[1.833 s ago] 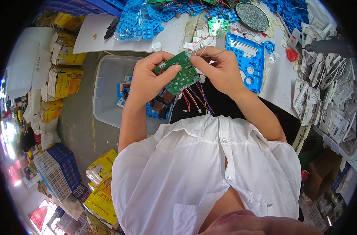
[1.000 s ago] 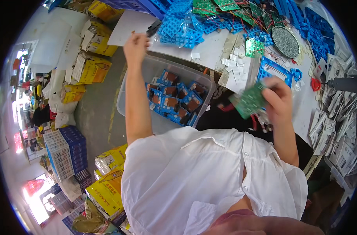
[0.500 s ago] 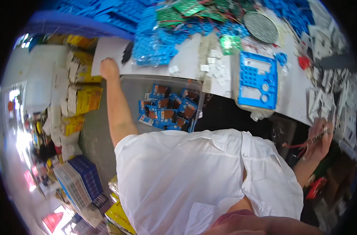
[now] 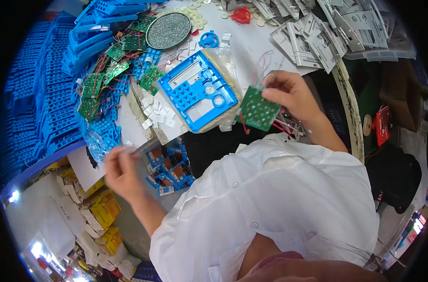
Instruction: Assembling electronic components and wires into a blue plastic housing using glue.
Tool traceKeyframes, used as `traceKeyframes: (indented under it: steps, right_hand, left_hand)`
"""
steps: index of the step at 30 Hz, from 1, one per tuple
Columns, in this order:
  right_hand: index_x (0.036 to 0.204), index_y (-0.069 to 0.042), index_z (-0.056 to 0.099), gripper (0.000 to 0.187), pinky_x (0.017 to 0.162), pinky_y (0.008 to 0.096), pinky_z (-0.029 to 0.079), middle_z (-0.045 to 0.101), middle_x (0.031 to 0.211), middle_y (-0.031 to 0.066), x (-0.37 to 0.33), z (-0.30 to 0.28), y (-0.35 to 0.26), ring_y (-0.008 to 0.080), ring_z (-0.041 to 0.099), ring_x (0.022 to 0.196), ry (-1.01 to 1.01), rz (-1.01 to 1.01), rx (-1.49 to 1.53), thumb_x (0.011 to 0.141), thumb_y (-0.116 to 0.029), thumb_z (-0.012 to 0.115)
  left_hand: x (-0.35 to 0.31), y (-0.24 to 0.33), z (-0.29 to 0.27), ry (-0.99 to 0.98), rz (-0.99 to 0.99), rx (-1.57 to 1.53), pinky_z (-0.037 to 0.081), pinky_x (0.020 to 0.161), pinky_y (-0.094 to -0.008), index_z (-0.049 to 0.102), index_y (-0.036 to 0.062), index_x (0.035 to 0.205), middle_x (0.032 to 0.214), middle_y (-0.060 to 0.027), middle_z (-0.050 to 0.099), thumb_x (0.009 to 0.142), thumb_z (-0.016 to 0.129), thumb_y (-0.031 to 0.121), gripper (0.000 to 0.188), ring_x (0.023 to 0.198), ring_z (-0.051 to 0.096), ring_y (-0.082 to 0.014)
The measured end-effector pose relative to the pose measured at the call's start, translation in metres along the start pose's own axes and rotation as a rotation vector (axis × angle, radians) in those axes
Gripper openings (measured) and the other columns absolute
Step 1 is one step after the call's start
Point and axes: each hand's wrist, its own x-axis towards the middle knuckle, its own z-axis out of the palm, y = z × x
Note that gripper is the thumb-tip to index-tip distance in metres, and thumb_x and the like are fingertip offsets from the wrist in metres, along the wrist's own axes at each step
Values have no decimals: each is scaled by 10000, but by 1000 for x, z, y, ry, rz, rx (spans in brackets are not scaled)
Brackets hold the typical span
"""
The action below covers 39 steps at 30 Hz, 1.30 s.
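Observation:
My right hand [image 4: 293, 94] pinches a green circuit board [image 4: 260, 112] by its upper edge, with red and black wires hanging from it. The board is held up just right of a blue plastic panel [image 4: 182, 94] with square button holes and round openings. That panel lies on a block wrapped in clear plastic. My left hand [image 4: 124, 173] is in the air at the table's left front edge, near a clear plastic bag [image 4: 97, 143]. Its fingers are curled but smeared by motion, so whether something small is in them cannot be made out.
Blue plastic parts [image 4: 45, 94] are heaped at left, beside several wired green boards [image 4: 92, 85]. A round dish of small metal pieces [image 4: 168, 30], small white pieces [image 4: 158, 114] and white plastic parts [image 4: 312, 40] lie on the table. Below stands a bin with blue assemblies [image 4: 178, 171].
The view has turned to the right. My right hand has come up from the right side, where wires showed in it, and the green board is now visible. My left hand has moved nearer.

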Motion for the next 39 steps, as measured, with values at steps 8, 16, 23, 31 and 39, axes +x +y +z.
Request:
traceKeyframes:
  steps: [8, 16, 23, 31, 39]
  right_hand:
    - [859, 14, 677, 139, 625, 218, 430, 626, 750, -16, -6, 8, 2, 42, 536, 697, -198, -28, -199, 847, -118, 718]
    - [805, -1, 655, 104, 534, 245, 411, 575, 618, 9, -13, -1, -10, 60, 504, 562, -303, -92, -460, 804, -100, 688]
    - [770, -8, 636, 121, 523, 267, 414, 568, 584, 47, -13, 4, -16, 100, 511, 525, -456, -87, -581, 781, -126, 662]
    - [756, -13, 632, 125, 523, 280, 424, 583, 587, 60, -14, 12, -18, 131, 529, 511, -499, -99, -588, 778, -133, 658]
    - [735, -18, 623, 121, 524, 306, 438, 597, 587, 74, -13, 13, -19, 177, 561, 510, -519, -111, -631, 773, -130, 651]
  left_hand:
    - [-30, 61, 148, -536, -174, -597, 503, 796, -249, 642, -36, 1036, 959, -74, 679, 927, 630, -21, 110, 869, 640, -118]
    - [-25, 69, 175, -623, -296, -652, 526, 641, -237, 606, -48, 1145, 942, -99, 670, 930, 631, 8, 224, 732, 633, -114]
    - [-30, 70, 173, -588, -315, -630, 566, 696, -256, 599, -52, 1155, 953, -105, 673, 922, 624, -19, 237, 767, 659, -124]
    - [-34, 52, 171, -494, 97, -509, 571, 757, -270, 660, -28, 986, 1009, -116, 663, 903, 579, -88, 131, 850, 652, -140]
    - [-44, 48, 163, -478, -29, -624, 571, 766, -285, 635, -55, 1019, 1033, -136, 662, 891, 555, -121, 164, 858, 644, -138]
